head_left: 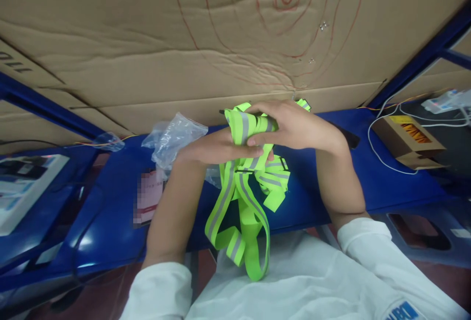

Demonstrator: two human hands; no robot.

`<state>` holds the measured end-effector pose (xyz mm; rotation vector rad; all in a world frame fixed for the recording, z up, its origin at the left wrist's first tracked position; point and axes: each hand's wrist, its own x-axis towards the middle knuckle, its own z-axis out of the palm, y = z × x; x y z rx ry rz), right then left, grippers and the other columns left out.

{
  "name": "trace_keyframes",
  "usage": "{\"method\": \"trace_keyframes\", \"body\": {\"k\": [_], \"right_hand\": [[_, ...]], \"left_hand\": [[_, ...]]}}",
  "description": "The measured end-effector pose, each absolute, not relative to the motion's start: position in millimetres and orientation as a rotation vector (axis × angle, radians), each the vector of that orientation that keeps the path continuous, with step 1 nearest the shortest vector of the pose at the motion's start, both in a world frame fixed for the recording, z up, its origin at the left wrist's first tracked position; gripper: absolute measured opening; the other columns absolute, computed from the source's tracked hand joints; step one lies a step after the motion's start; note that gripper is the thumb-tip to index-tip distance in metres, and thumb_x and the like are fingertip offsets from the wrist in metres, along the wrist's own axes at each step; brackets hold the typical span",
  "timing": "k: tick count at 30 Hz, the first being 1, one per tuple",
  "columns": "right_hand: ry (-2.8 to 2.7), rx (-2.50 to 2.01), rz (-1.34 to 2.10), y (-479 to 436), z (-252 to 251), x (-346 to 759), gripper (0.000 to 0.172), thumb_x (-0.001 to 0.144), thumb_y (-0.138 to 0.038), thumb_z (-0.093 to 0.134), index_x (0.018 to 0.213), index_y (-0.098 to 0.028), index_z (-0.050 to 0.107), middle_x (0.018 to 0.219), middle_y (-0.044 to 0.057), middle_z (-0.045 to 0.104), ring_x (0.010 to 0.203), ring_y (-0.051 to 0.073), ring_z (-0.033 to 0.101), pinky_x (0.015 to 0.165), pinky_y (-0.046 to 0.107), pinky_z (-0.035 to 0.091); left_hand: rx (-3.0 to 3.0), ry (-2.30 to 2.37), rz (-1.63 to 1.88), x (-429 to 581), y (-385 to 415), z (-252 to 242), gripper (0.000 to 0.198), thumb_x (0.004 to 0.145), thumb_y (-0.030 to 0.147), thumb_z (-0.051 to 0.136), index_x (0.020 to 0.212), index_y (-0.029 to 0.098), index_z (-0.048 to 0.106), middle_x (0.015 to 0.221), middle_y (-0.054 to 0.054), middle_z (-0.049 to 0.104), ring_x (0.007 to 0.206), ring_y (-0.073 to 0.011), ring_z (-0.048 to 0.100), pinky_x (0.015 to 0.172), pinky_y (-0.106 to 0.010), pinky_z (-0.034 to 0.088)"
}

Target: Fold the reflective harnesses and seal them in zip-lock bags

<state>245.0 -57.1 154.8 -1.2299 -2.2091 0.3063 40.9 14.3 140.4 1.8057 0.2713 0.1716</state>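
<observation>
Head view. Blue bench [110, 212]: crumpled clear bag [176, 136] by the far edge, left of the hands; pink card [150, 195] nearer the left forearm; carton [395, 141] toward the right end, white cable looping round it. Cardboard panel [110, 74] rises along the far edge. Strap [248, 226]: fluorescent yellow-green, grey stripe, bunched above the bench, loops dangling past the near edge. Left hand [217, 149] and right hand [290, 123] both clamped on the bunch.

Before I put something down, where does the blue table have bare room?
The blue table is bare right of the right forearm, in front of the white cable; also just left of the pink booklet. The middle is crowded: left hand, right hand, green straps, plastic bag.
</observation>
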Motion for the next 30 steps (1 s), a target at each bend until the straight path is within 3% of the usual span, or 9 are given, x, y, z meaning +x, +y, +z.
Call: {"method": "trace_keyframes", "body": {"k": [5,10,16,19,23,27,30], "right_hand": [[-2.14,-1.196,0.332,-50.6,146.5,243.4,0.058,0.094,-0.038,0.073,0.148,-0.027,0.057,0.138,0.007,0.071,0.121,0.029,0.068,0.104,0.041,0.051],[-2.161,-1.141,0.304,-49.3,151.9,242.3,0.041,0.097,-0.032,0.067,0.136,-0.025,0.067,0.134,0.007,0.073,0.124,0.029,0.067,0.108,0.044,0.049],[-1.809,-1.193,0.451,-55.0,165.8,251.4,0.034,0.089,-0.051,0.079,0.108,-0.023,0.077,0.101,0.002,0.077,0.098,0.023,0.068,0.088,0.032,0.052],[-1.72,-1.189,0.515,-57.0,169.6,259.1,0.042,0.085,-0.06,0.08,0.096,-0.019,0.076,0.087,0.001,0.073,0.084,0.018,0.066,0.073,0.028,0.051],[-1.659,-1.118,0.675,-58.4,169.4,262.3,0.05,0.085,-0.066,0.077,0.087,-0.016,0.075,0.073,0.0,0.069,0.068,0.014,0.063,0.057,0.025,0.044],[-1.584,-1.086,0.828,-55.1,163.2,251.9,0.054,0.089,-0.072,0.068,0.086,-0.018,0.074,0.069,0.001,0.069,0.06,0.014,0.062,0.051,0.025,0.045],[-1.587,-1.118,0.72,-50.1,156.8,243.4,0.055,0.094,-0.074,0.059,0.091,-0.021,0.073,0.073,0.002,0.07,0.066,0.018,0.066,0.056,0.028,0.051]], "left_hand": [[1.581,0.383,0.29,44.5,19.3,123.7,0.03,0.081,0.038,0.086,0.102,0.017,0.082,0.103,-0.013,0.082,0.1,-0.0323,0.078,0.098,-0.048,0.061],[1.443,0.408,0.326,50.7,17.8,122.2,0.031,0.076,0.037,0.089,0.099,0.017,0.083,0.099,-0.012,0.082,0.095,-0.0333,0.079,0.093,-0.049,0.065],[1.339,0.292,0.343,58.9,11.2,121.3,0.049,0.074,0.047,0.09,0.112,0.017,0.081,0.115,-0.016,0.08,0.104,-0.0381,0.077,0.093,-0.051,0.064],[1.449,0.311,0.326,62.5,3.6,119.6,0.041,0.081,0.042,0.087,0.111,0.015,0.081,0.111,-0.015,0.08,0.1,-0.0309,0.077,0.094,-0.044,0.061],[1.54,0.212,0.211,61.0,-2.3,123.5,0.041,0.091,0.039,0.079,0.122,0.013,0.077,0.095,-0.011,0.079,0.084,-0.0213,0.074,0.085,-0.037,0.059],[1.617,0.235,0.233,54.0,2.7,128.3,0.035,0.094,0.039,0.076,0.117,0.013,0.078,0.09,-0.008,0.078,0.085,-0.02,0.072,0.085,-0.034,0.056],[1.678,0.303,0.333,51.5,9.3,128.0,0.033,0.095,0.041,0.074,0.112,0.013,0.078,0.092,-0.007,0.077,0.088,-0.0198,0.072,0.089,-0.033,0.056]]}}
